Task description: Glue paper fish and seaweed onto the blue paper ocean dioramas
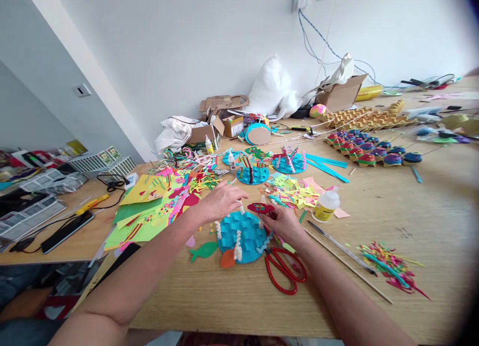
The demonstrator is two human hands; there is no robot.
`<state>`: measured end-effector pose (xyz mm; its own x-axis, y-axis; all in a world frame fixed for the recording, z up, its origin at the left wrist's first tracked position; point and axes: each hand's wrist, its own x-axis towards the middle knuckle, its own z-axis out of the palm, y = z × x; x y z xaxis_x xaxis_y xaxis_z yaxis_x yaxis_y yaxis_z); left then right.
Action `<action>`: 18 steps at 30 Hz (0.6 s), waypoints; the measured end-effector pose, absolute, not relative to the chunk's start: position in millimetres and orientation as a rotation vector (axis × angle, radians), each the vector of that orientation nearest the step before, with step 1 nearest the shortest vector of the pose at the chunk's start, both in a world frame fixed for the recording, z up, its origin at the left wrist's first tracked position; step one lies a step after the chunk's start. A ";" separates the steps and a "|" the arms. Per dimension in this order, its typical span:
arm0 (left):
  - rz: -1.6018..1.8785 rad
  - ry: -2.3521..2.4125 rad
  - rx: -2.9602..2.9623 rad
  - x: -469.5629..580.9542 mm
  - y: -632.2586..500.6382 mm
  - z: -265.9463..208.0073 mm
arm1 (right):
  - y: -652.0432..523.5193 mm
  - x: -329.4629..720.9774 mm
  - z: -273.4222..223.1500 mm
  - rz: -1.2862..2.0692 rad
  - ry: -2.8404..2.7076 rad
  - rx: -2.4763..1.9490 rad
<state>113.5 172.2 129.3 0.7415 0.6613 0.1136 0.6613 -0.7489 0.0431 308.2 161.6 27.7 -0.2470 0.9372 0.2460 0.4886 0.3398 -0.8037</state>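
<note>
My right hand (pixel 285 223) pinches a red paper fish (pixel 258 207) with small coloured pieces on it, above the far right edge of a round blue base (pixel 245 231). The base has a wavy blue paper surface and twisted white posts (pixel 238 246) around it. My left hand (pixel 221 202) is over the far left side of the base, fingers stretched out, the tips close to a white post (pixel 241 208); I cannot tell if they touch it. An orange paper fish (pixel 227 259) lies against the base's front edge, and a green paper fish (pixel 204 251) lies left of it.
Red-handled scissors (pixel 286 271) lie right of the base. Behind them are a glue bottle (pixel 325 205), a pen (pixel 342 247) and a thin wooden stick (pixel 352 267). Coloured paper sheets (pixel 130 214) spread at left. Similar blue bases (pixel 253 175) and painted egg cartons (pixel 370 149) stand further back.
</note>
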 end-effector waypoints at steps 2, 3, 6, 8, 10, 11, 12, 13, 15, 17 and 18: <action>-0.238 -1.129 -2.925 108.8 167.6 128.6 | 161.9 309.4 28.6 0.751 -1.893 -1.279; -0.274 -1.143 -2.921 106.5 165.2 129.0 | 161.7 310.1 29.7 0.742 -1.904 -1.295; -0.428 -1.216 -2.886 98.4 157.5 133.1 | 159.4 312.5 35.9 0.753 -1.925 -1.325; -0.552 -1.290 -2.853 92.0 152.2 135.7 | 157.5 314.0 40.9 0.767 -1.933 -1.311; -0.690 -1.378 -2.818 85.3 146.7 135.8 | 156.1 315.4 45.0 0.769 -1.945 -1.299; -0.753 -1.422 -2.802 81.9 143.8 134.7 | 155.7 316.0 46.5 0.763 -1.946 -1.307; -0.810 -1.465 -2.783 78.6 140.9 132.9 | 155.6 316.6 47.5 0.754 -1.944 -1.322; -0.859 -1.501 -2.764 75.3 137.9 130.6 | 155.6 317.2 48.3 0.740 -1.940 -1.340; -0.939 -1.559 -2.720 68.8 132.0 125.5 | 156.0 318.8 49.4 0.700 -1.926 -1.359; -0.993 -1.616 -2.668 62.3 126.0 120.5 | 156.2 320.6 50.1 0.689 -1.893 -1.316; -1.012 -1.647 -2.636 59.2 122.8 118.1 | 156.3 321.6 50.3 0.694 -1.862 -1.280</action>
<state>59.2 122.8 118.1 0.3035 0.8486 0.4333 0.7697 -0.4864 0.4135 321.6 156.3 50.3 -0.2108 0.9364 0.2805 0.5243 0.3505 -0.7761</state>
